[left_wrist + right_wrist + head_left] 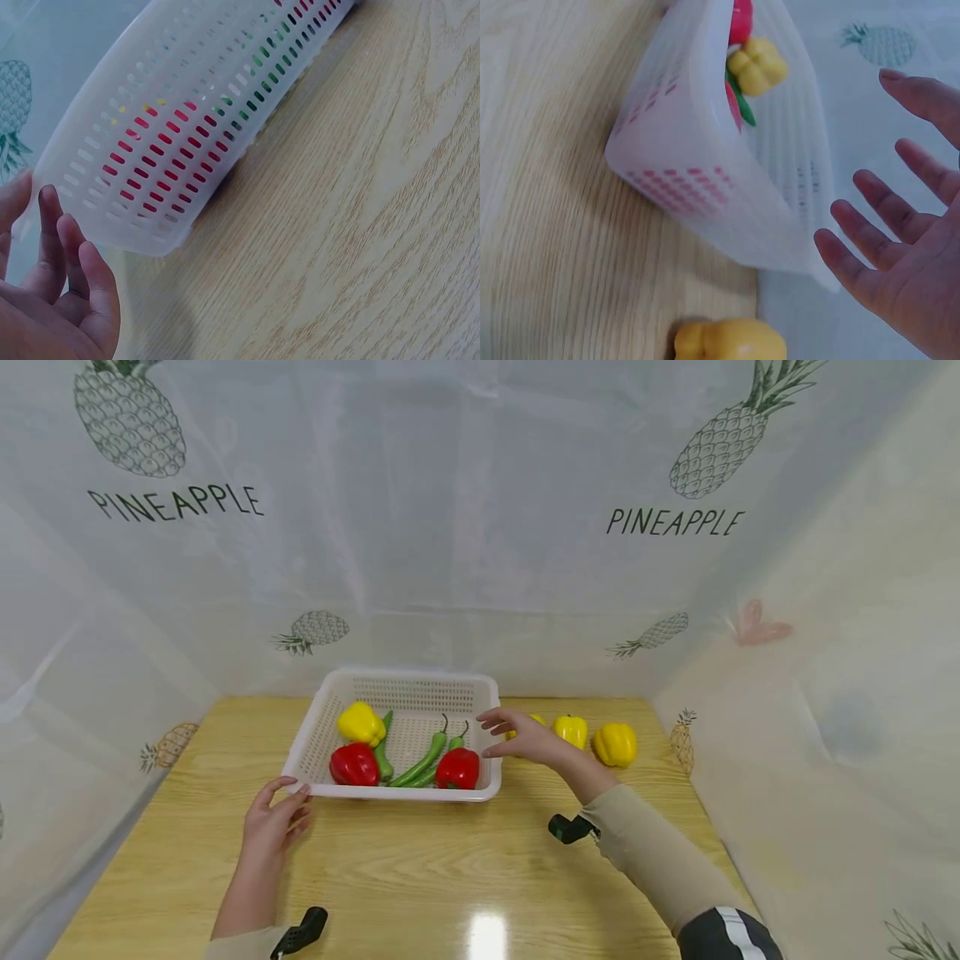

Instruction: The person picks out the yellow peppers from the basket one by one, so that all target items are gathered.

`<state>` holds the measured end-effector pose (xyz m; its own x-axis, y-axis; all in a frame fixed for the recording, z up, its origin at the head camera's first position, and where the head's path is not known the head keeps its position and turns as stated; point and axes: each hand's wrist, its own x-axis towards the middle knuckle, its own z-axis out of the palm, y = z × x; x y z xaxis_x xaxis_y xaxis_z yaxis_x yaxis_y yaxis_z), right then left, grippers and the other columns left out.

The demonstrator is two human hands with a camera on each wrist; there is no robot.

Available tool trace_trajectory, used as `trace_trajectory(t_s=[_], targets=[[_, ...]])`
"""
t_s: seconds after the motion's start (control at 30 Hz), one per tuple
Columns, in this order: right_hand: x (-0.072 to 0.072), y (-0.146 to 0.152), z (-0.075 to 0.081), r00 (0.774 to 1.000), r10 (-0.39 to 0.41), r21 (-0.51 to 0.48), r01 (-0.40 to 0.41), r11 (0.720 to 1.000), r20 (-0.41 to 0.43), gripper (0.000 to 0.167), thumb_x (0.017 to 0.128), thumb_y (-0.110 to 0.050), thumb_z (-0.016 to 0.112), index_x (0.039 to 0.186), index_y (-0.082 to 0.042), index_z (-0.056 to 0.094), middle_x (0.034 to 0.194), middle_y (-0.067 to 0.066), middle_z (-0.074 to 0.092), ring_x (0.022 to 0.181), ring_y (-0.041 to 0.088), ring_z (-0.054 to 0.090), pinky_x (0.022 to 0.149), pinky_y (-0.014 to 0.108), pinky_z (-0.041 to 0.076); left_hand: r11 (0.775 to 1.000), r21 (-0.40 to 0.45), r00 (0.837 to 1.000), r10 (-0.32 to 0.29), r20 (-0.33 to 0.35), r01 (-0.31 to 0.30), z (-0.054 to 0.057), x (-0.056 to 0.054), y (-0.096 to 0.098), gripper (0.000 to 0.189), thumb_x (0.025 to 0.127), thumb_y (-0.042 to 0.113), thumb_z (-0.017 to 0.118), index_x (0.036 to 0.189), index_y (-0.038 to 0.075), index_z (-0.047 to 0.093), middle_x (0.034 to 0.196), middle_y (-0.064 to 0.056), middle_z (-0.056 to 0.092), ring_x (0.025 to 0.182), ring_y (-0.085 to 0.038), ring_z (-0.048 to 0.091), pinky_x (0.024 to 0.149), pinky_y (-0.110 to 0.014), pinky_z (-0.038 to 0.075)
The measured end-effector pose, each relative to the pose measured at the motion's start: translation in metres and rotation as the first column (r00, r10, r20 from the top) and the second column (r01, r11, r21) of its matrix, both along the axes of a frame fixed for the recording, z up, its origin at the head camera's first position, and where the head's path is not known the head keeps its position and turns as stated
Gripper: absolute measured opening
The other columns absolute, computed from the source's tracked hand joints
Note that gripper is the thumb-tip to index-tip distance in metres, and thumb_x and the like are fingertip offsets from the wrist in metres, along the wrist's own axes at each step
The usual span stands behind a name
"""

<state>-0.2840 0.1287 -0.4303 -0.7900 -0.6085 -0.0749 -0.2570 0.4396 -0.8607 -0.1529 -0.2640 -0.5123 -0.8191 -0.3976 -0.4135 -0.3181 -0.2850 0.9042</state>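
Note:
A white plastic basket [408, 792] with slotted walls stands at the back of the table. In it lie a yellow bell pepper [362, 724], two red bell peppers, one at the left [354, 765] and one at the right [457, 769], and several green chili peppers [423, 763]. My left hand [273, 818] pinches the basket's rim at the front left corner between thumb and finger, the other fingers loosely bent. Beside the right rim, my right hand [528, 739] reaches over with its fingers spread; in the right wrist view its palm holds nothing.
Yellow bell peppers lie on the table right of the basket, one in the middle [572, 731], one farther right [615, 744], another partly behind my right hand. A pineapple-printed sheet [450, 527] hangs behind and at both sides of the wooden table [405, 868].

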Motion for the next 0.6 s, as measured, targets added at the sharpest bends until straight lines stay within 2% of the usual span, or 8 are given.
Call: trace_trajectory(t_s=[0.23, 0.6], targets=[[-0.006, -0.028, -0.001, 0.999, 0.039, -0.008, -0.039, 0.999, 0.033, 0.058, 0.083, -0.013, 0.078, 0.134, -0.006, 0.052, 0.126, 0.011, 0.057, 0.118, 0.037, 0.051, 0.092, 0.039, 0.050, 1.000, -0.014, 1.000, -0.003, 0.006, 0.003, -0.003, 0.002, 0.001, 0.029, 0.092, 0.024, 0.070, 0.114, 0.024, 0.050, 0.077, 0.008, 0.069, 0.067, -0.007, 0.063, 0.063, -0.022, 0.054], [-0.018, -0.068, -0.007, 0.993, 0.112, 0.016, -0.112, 0.994, 0.044, 0.055, 0.084, -0.010, 0.076, 0.134, -0.006, 0.053, 0.124, 0.012, 0.058, 0.117, 0.036, 0.053, 0.093, 0.035, 0.049, 1.000, -0.014, 1.000, 0.011, -0.013, -0.011, -0.005, 0.001, 0.000, 0.032, 0.092, 0.022, 0.071, 0.116, 0.021, 0.051, 0.076, 0.007, 0.070, 0.066, -0.007, 0.063, 0.061, -0.022, 0.054]])
